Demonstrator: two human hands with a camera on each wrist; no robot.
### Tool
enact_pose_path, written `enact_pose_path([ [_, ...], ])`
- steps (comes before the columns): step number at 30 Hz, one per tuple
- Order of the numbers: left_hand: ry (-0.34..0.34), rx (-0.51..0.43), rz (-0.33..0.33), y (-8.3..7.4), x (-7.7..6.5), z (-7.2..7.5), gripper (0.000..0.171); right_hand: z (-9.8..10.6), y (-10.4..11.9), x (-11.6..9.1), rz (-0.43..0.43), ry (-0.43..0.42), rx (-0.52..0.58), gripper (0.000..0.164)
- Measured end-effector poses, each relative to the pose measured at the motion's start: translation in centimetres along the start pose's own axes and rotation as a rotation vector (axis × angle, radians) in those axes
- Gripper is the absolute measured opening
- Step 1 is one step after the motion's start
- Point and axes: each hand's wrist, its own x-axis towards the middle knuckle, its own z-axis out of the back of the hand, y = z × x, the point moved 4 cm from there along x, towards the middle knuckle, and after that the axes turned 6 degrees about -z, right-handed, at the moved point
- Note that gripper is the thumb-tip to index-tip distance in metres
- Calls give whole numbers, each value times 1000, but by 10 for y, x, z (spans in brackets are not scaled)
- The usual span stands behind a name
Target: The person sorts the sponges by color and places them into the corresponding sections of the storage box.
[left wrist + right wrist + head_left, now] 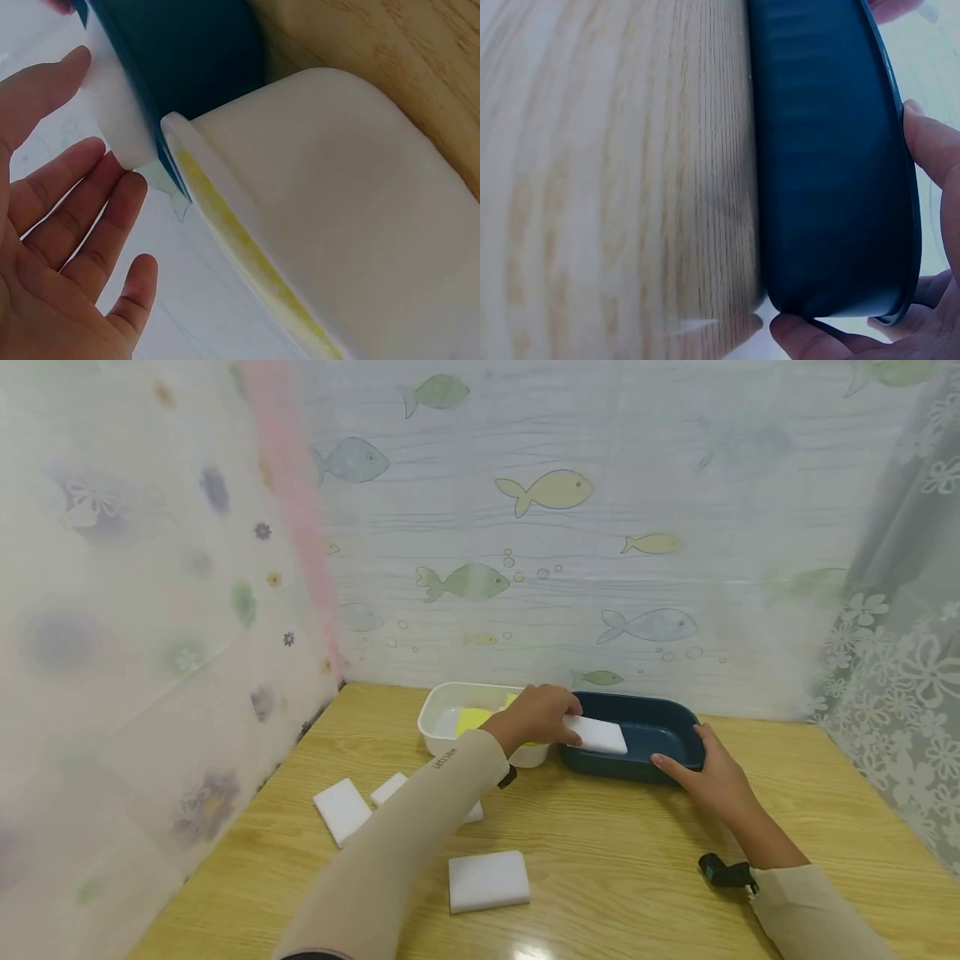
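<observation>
My left hand [536,717] pinches a white sponge block [602,736] between thumb and fingers, over the left part of a dark blue basin [630,769]. In the left wrist view, the thumb and fingertips touch the sponge [112,97] by the basin's rim. At the basin's right end, my right hand [722,785] grips the wall, its thumb on the near rim. The right wrist view shows fingers curled around the end of the basin [832,172]. Left of it stands a white basin [435,739] holding yellow sponges [472,720], partly hidden by my left hand.
A white sponge block [490,882] lies on the wooden table [600,868] near the front. Another white block [342,810] lies at the left, with more white pieces partly covered by my left sleeve [408,835]. A fish-patterned curtain [465,527] hangs behind the basins.
</observation>
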Motion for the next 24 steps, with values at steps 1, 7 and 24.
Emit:
enact_pose_path([
  [1,7,-3,-2,0,1,-2,48,0,0,0,0,-1,-1,111],
  [7,26,2,-24,-4,5,-4,49,0,0,0,-4,0,5,110],
  [24,54,63,-46,-3,18,-25,40,0,0,0,10,-11,10,110],
])
